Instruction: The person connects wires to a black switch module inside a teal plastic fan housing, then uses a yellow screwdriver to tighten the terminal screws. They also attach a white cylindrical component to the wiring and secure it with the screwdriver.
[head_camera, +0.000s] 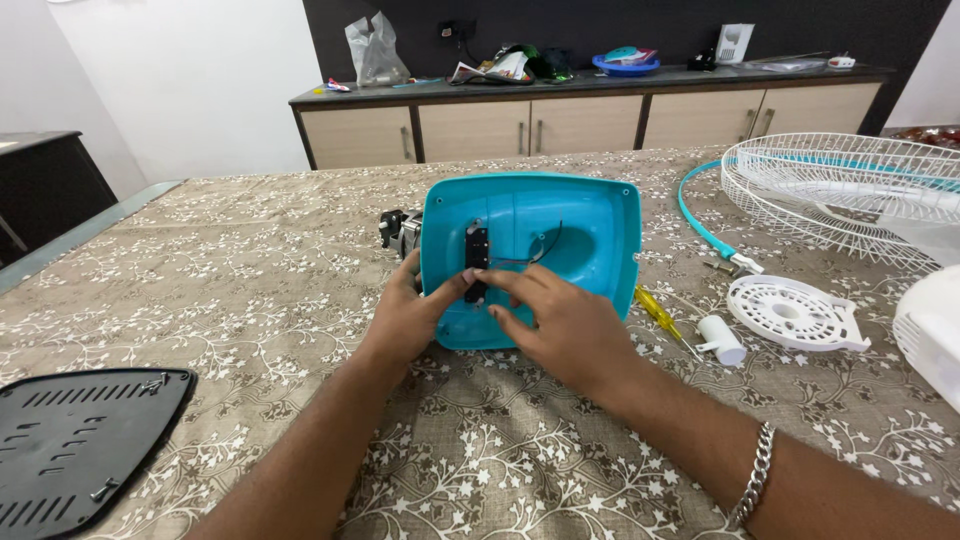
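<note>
A turquoise plastic fan base shell (560, 225) stands tilted on its edge in the middle of the table, its hollow inside facing me. A small black switch block (477, 250) with thin black wires sits inside it. My left hand (408, 318) grips the shell's left lower edge, thumb pressed near the switch block. My right hand (555, 322) rests against the shell's lower front, its fingers reaching to the block. A dark metal part (396, 229) pokes out behind the shell's left side.
A black vented bottom plate (70, 450) with loose screws lies at the near left. A yellow-handled screwdriver (660, 314), a white cap (722, 341), a white round grille piece (795, 313), a white wire fan guard (850, 190) and a turquoise ring strip (700, 225) lie to the right. A cluttered cabinet (590, 115) stands behind.
</note>
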